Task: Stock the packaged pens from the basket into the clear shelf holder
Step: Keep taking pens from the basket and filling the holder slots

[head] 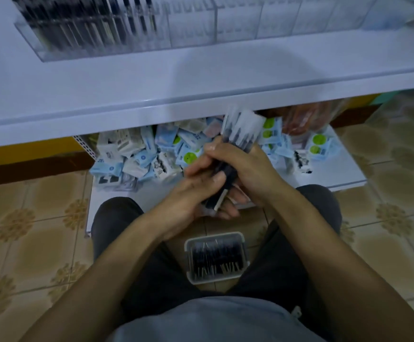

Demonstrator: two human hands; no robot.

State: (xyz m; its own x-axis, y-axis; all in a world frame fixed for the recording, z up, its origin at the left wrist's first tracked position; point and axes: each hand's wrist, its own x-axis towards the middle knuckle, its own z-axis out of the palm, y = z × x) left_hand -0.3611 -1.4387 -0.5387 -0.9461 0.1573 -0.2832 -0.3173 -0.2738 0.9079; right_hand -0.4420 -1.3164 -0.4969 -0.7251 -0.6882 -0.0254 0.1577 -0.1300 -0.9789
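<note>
Both hands grip one bundle of packaged pens [235, 134], held just in front of the shelf [201, 80] edge. Left hand [193, 196]: fingers curled round the lower end of the bundle. Right hand [248, 166]: fingers wrapped round its middle. Basket [189, 257]: on the floor [28, 218] between the person's knees, with more pens inside. Clear holder [238, 23]: on top of the shelf, its left compartments filled with dark pens. Small packets [151, 149]: heaped on the lower shelf [337, 174]
</note>
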